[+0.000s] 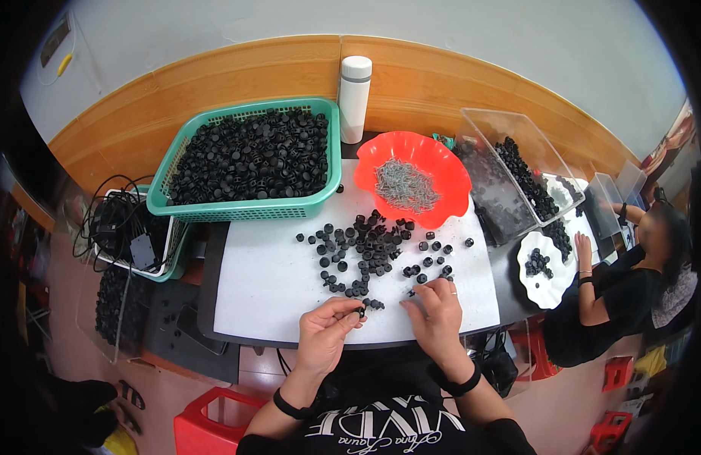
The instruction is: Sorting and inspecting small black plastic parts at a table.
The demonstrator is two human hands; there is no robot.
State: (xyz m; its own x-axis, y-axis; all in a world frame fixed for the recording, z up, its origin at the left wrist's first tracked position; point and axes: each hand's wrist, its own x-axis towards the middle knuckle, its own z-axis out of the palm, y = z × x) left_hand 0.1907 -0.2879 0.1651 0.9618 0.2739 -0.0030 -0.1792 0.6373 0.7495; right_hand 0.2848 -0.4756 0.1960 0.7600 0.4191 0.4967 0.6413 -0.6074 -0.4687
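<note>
My left hand (327, 334) is closed in a pinch at the near edge of the white work sheet (271, 292). Between its thumb and index finger sits a small round black plastic part (360, 312). My right hand (437, 315) hovers over the sheet with bent fingers, its thumb apart from the index finger. A tiny dark piece (412, 293) lies by those fingertips. Beyond my hands spreads a pile of black plastic parts (373, 246), with several loose round ones (428, 262) to its right. Further back, a red scalloped dish (373, 155) holds thin metal pins (407, 184).
A green basket (244, 210) heaped with black parts stands back left, beside a white bottle (355, 98). At right are a clear bin (502, 199) and a white scalloped dish (549, 292). A co-worker (623, 280) sits there. A red stool (206, 425) stands below left.
</note>
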